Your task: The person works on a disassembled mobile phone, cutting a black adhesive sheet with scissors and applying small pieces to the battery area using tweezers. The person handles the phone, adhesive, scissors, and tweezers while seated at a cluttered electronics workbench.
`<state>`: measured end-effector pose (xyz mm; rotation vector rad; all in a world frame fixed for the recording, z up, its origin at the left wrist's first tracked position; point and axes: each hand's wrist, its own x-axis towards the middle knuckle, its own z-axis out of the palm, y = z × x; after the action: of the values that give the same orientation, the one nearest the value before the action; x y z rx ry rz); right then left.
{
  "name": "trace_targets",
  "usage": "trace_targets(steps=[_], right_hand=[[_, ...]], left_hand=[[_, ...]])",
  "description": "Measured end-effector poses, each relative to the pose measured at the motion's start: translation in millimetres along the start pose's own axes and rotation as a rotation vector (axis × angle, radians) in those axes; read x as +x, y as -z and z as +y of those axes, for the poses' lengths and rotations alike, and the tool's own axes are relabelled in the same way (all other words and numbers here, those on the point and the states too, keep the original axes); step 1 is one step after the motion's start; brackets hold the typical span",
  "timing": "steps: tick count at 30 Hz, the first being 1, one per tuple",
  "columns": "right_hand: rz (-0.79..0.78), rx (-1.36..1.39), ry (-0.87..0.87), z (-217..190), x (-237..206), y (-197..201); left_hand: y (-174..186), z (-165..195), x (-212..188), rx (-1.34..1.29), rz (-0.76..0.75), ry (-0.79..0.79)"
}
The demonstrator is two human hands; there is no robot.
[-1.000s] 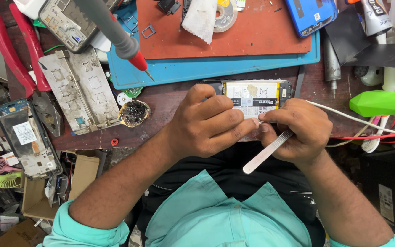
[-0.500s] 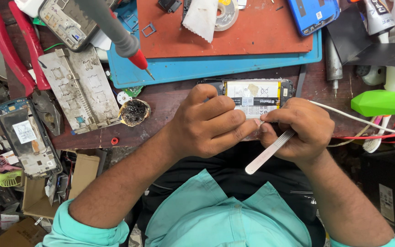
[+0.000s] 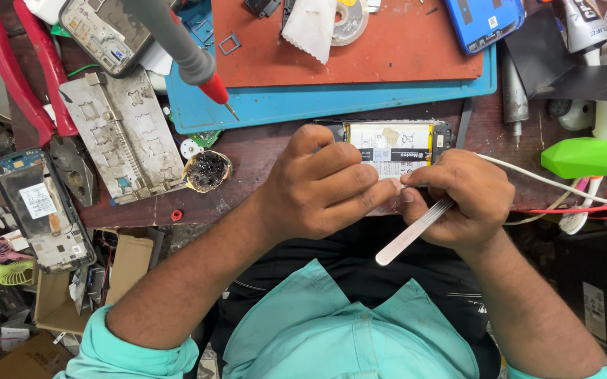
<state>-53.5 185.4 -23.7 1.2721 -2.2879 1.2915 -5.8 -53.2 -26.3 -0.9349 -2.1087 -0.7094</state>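
Gripping metal tweezers (image 3: 416, 228), the right hand (image 3: 461, 200) is working their tips at the near edge of an opened phone (image 3: 391, 147) lying at the wooden bench's (image 3: 261, 151) front edge, while the left hand (image 3: 324, 186) is clamping down on the handset, fingers curled. Its back cover is already off, battery exposed; reassembly appears undone. Clutter is crowding in: a blue mat (image 3: 331, 98) just behind, white cable (image 3: 549, 182) at right, a stripped frame (image 3: 124, 133) at left.

Red pliers (image 3: 19, 77), orange mat (image 3: 387, 49), green bottle (image 3: 588, 157) lie around.
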Motion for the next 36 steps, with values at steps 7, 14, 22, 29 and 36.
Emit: trace_targets(steps=[7, 14, 22, 29, 36], right_hand=[[0.005, -0.023, -0.005, -2.0, -0.6, -2.8], [-0.004, -0.014, -0.003, -1.3, 0.2, -3.1], [-0.01, -0.014, 0.006, -0.7, -0.3, -1.3], [-0.004, -0.008, 0.001, -1.0, -0.9, -1.6], [0.0, -0.013, -0.007, -0.2, -3.1, -2.6]], left_hand=[[1.0, 0.3, -2.1, 0.008, 0.002, 0.008], [1.8, 1.0, -2.0, 0.004, 0.0, -0.005], [1.5, 1.3, -1.9, 0.026, -0.015, -0.033], [1.0, 1.8, -1.6, 0.002, -0.002, -0.01], [-1.3, 2.1, -3.4, 0.007, 0.01, -0.002]])
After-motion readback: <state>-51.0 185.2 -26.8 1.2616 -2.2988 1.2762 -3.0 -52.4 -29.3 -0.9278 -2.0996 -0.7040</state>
